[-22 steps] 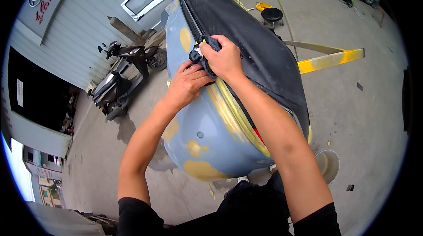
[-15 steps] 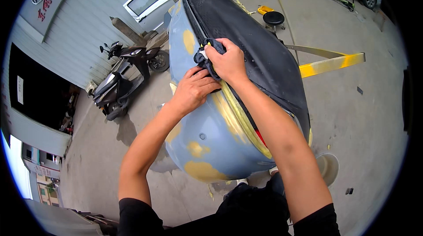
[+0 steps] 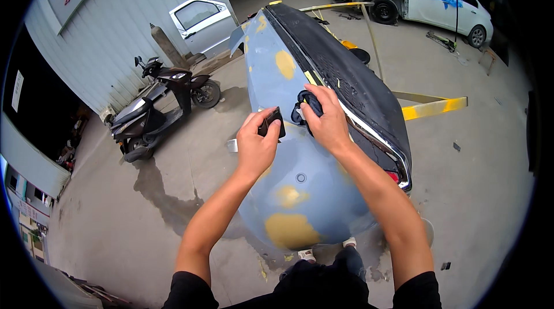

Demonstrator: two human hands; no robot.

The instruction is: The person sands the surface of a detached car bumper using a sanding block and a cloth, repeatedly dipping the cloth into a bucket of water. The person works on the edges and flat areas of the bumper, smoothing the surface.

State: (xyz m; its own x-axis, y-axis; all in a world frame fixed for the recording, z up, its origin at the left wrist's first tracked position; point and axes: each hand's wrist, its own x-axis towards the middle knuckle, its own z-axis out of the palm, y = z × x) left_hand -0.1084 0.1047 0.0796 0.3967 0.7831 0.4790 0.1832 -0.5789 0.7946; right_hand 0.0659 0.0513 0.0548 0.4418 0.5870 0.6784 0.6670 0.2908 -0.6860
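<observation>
A grey-blue car bumper [image 3: 326, 205] with tan filler patches stands in front of me, its black lower part [image 3: 352, 72] on the right. Shiny trim [image 3: 375, 130] runs along the seam, with a red reflector [image 3: 393, 177] near its end. My left hand [image 3: 255, 143] is closed on a small dark flat block [image 3: 274, 125], held above the bumper's left side. My right hand [image 3: 333, 125] grips a bunched dark cloth [image 3: 310, 103] close to the seam; whether it touches the surface I cannot tell. A short yellow strip [image 3: 311, 78] shows just beyond the cloth.
A yellow-and-grey stand arm [image 3: 435, 108] juts out right of the bumper. A dark scooter [image 3: 167, 101] is parked at the left, near a loose car door [image 3: 202, 23] and a gas cylinder [image 3: 166, 46]. A partly stripped white car [image 3: 427, 0] stands at the far right.
My hands have moved apart, the left one coming off the bumper and now showing the dark block. The right has shifted with the cloth. The yellow band along the near seam no longer shows.
</observation>
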